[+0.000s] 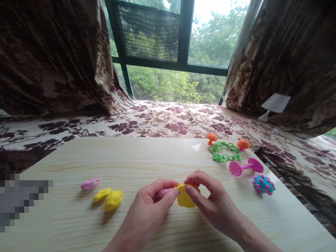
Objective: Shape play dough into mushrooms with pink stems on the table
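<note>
A flattened piece of yellow modelling clay (186,198) is up in front of me, just above the tabletop. My right hand (210,196) pinches it between thumb and fingers on its right side. From the left, my left hand (154,201) closes thumb and fingers around a pink piece of modelling clay (164,192). Its fingertips meet the yellow clay's left edge. How the pink and yellow pieces join is hidden by the fingers. Left of my hands lie yellow clay lumps (112,200) and a mottled pink clay piece (90,184).
On the pale wooden table (147,154), at right, are a green clay chain (223,159), two orange mushroom shapes (211,138), a magenta dumbbell shape (246,167) and a blue ball with pink dots (264,184). A lamp (275,103) stands beyond. The lower left corner is pixelated.
</note>
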`<state>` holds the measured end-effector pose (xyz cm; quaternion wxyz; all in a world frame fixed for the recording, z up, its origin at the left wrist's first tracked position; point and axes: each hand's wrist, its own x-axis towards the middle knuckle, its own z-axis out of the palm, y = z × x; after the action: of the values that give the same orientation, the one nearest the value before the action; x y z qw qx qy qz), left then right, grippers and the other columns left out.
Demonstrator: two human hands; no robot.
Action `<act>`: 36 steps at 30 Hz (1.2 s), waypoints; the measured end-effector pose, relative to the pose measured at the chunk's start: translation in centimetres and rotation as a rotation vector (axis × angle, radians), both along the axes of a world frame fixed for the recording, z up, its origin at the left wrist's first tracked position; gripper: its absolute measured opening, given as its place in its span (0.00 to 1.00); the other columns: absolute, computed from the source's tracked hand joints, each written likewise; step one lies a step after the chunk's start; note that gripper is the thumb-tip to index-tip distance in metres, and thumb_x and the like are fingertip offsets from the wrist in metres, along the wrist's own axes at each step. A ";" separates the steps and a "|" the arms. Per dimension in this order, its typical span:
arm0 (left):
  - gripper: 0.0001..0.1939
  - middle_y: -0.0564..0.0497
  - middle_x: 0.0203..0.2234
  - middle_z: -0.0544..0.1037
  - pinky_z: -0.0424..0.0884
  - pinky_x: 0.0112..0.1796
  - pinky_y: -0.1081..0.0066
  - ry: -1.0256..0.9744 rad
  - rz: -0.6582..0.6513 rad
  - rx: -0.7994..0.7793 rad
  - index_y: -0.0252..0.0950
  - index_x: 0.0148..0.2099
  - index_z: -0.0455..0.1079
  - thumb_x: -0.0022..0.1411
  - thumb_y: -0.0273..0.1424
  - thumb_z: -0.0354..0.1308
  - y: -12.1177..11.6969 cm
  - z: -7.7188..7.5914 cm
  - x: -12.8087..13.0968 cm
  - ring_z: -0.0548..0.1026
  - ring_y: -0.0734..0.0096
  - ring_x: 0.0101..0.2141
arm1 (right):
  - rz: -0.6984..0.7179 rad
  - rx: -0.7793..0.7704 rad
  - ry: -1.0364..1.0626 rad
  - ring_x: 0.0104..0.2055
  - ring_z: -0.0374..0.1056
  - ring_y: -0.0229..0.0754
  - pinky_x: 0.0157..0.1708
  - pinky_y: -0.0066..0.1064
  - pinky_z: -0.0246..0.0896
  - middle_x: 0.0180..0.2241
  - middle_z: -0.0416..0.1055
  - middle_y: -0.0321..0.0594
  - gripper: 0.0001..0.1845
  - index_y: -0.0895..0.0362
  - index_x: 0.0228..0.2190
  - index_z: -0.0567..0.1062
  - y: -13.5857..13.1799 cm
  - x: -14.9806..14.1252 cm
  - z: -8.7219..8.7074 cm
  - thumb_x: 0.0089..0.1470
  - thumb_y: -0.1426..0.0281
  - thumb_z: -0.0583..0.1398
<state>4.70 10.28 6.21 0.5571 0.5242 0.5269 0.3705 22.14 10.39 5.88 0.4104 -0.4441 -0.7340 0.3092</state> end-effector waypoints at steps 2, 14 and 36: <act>0.11 0.53 0.28 0.71 0.62 0.31 0.76 0.057 -0.023 0.090 0.39 0.38 0.75 0.53 0.36 0.57 0.0 0.2 0.2 0.66 0.74 0.29 | 0.021 0.005 0.005 0.33 0.63 0.36 0.34 0.27 0.59 0.30 0.65 0.36 0.05 0.57 0.31 0.71 0.0 0.0 0.1 0.53 0.76 0.55; 0.08 0.55 0.24 0.70 0.63 0.30 0.77 0.118 -0.001 0.121 0.38 0.36 0.74 0.55 0.33 0.56 -0.2 0.9 0.2 0.66 0.75 0.26 | -0.015 0.016 0.036 0.32 0.63 0.36 0.34 0.27 0.59 0.29 0.67 0.35 0.04 0.57 0.30 0.70 0.1 -0.1 -0.1 0.52 0.77 0.57; 0.10 0.52 0.28 0.72 0.65 0.30 0.75 0.125 -0.039 0.278 0.40 0.36 0.75 0.57 0.34 0.53 -0.6 -0.8 0.9 0.70 0.71 0.31 | 0.033 -0.014 0.081 0.31 0.67 0.37 0.31 0.26 0.61 0.29 0.70 0.38 0.06 0.57 0.28 0.76 0.2 -0.6 -0.5 0.52 0.75 0.58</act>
<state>5.65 9.70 5.41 0.4522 0.6287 0.4938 0.3956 21.51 10.55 5.34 0.4314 -0.4219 -0.7218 0.3389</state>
